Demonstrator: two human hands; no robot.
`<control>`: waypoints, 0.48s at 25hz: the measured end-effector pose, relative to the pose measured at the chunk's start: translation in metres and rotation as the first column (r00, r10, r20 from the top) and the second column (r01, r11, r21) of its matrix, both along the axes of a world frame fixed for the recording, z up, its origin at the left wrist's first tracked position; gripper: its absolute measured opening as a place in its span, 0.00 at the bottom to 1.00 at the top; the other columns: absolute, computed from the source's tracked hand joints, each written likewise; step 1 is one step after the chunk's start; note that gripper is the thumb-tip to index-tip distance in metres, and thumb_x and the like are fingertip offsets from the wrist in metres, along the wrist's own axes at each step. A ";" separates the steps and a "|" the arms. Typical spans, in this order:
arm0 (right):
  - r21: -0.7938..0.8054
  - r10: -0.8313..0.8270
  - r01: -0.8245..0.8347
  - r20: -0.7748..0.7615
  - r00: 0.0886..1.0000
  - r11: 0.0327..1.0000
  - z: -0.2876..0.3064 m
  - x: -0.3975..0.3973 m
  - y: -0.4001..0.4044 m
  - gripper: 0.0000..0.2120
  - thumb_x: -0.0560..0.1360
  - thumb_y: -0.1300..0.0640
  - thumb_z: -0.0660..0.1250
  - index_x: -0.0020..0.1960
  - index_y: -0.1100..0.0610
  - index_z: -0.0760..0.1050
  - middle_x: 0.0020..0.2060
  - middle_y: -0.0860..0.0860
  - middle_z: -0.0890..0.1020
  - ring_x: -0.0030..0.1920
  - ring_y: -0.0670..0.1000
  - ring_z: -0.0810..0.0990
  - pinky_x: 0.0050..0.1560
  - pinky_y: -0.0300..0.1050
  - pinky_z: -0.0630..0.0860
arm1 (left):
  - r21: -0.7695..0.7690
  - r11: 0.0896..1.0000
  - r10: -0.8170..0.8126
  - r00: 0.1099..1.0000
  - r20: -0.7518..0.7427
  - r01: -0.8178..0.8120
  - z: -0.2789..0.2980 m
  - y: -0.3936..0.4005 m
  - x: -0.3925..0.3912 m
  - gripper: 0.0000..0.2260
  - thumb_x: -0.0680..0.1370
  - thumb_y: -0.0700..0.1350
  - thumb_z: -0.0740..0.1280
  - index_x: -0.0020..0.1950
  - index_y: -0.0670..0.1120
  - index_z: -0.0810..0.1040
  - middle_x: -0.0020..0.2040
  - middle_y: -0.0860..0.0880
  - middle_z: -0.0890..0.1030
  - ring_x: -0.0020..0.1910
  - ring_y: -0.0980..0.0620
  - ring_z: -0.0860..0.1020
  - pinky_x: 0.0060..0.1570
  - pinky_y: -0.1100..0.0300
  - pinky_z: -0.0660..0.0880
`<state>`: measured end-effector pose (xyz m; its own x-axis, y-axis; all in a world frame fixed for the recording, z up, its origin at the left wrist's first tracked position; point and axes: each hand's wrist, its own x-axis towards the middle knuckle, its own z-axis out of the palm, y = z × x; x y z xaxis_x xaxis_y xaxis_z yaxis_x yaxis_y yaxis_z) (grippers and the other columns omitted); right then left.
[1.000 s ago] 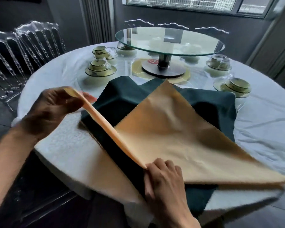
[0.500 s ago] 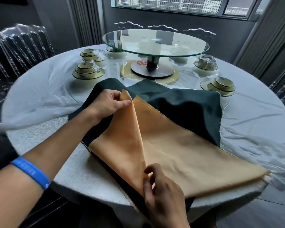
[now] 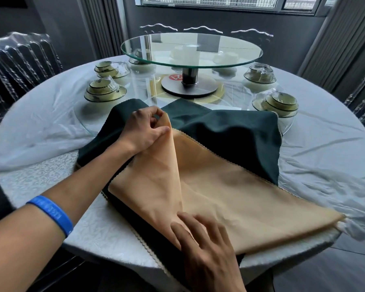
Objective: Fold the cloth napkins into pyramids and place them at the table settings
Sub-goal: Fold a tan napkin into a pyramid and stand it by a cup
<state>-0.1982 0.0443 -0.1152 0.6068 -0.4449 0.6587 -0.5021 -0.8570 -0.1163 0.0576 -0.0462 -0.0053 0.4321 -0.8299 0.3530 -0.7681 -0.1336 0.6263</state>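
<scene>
Where left grip (image 3: 156, 123) pinches: napkin (image 3: 230, 190) corner.

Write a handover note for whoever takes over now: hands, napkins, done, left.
Left hand pinches the peach napkin's folded-over corner at the far tip.
Right hand presses flat on the near point of the fold.
The peach napkin lies on a dark green cloth at the table's near edge.
Done: left corner folded in.
Left: right corner, the rest of the pyramid, placing at settings.

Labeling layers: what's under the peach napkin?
A dark green cloth lies directly under the peach napkin, showing past its far and left edges. Beneath that, the white tablecloth. Anything else under the napkin is covered.
</scene>
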 end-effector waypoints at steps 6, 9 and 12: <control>0.136 0.075 -0.023 -0.385 0.920 0.990 -0.019 0.000 -0.001 0.30 0.81 0.38 0.47 0.71 0.55 0.72 0.72 0.51 0.70 0.71 0.52 0.71 0.66 0.50 0.63 | -0.054 0.999 -0.002 1.000 0.020 0.003 -0.002 0.007 -0.003 0.18 0.73 0.46 0.75 0.61 0.48 0.76 0.48 0.50 0.81 0.46 0.50 0.80 0.49 0.59 0.76; 0.177 0.078 -0.001 -0.430 0.899 0.984 -0.020 -0.003 -0.003 0.32 0.81 0.37 0.43 0.73 0.55 0.70 0.72 0.52 0.70 0.72 0.53 0.69 0.67 0.52 0.62 | -0.198 0.975 0.115 0.992 0.049 -0.104 -0.017 0.061 -0.012 0.15 0.75 0.49 0.72 0.60 0.49 0.76 0.51 0.52 0.79 0.48 0.53 0.77 0.48 0.60 0.72; 0.136 0.071 -0.011 -0.441 0.895 0.991 -0.021 -0.004 -0.002 0.31 0.81 0.37 0.44 0.75 0.51 0.66 0.74 0.52 0.69 0.73 0.56 0.67 0.68 0.54 0.60 | -0.036 0.975 0.221 0.975 0.021 -0.220 -0.048 0.128 -0.012 0.12 0.74 0.52 0.70 0.56 0.53 0.77 0.47 0.55 0.80 0.47 0.53 0.76 0.46 0.59 0.70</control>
<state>-0.2021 0.0425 -0.1361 0.8419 -0.4748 0.2567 -0.4916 -0.8708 0.0015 0.0461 0.0816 -0.0530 0.5943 -0.7027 0.3911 -0.7370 -0.2812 0.6147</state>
